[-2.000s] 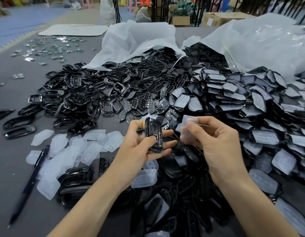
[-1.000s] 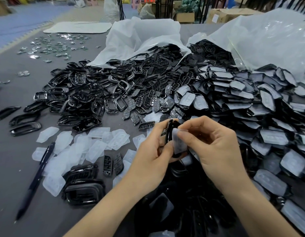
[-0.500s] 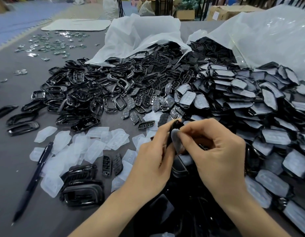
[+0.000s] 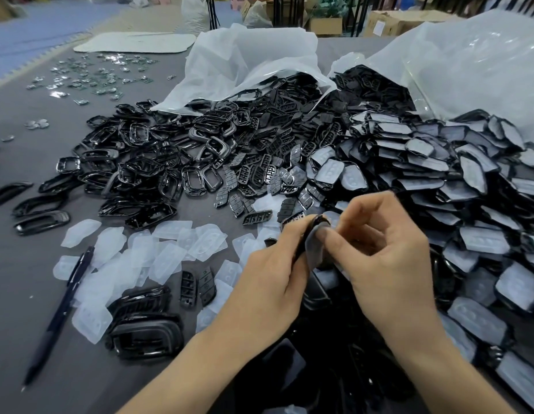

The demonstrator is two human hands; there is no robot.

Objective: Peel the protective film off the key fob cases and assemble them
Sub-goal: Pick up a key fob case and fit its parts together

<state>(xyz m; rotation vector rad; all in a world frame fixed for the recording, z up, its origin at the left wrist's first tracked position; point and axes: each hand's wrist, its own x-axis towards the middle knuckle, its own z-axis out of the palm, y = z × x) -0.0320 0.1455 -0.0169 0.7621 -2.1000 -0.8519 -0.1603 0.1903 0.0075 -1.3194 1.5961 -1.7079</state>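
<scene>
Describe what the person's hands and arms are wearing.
Nothing is worn: the left hand and right hand are gloveless, with no rings visible, and the left forearm and right forearm are bare, with no sleeves, watch or bracelet in view.

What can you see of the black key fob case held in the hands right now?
The key fob case is a glossy black plastic shell, seen nearly edge-on, its face hidden. It is held roughly upright above the dark pile of parts. The left hand grips it from the left; the right hand pinches a translucent grey sheet lying against its side. Whether that sheet is stuck on cannot be told.
</scene>
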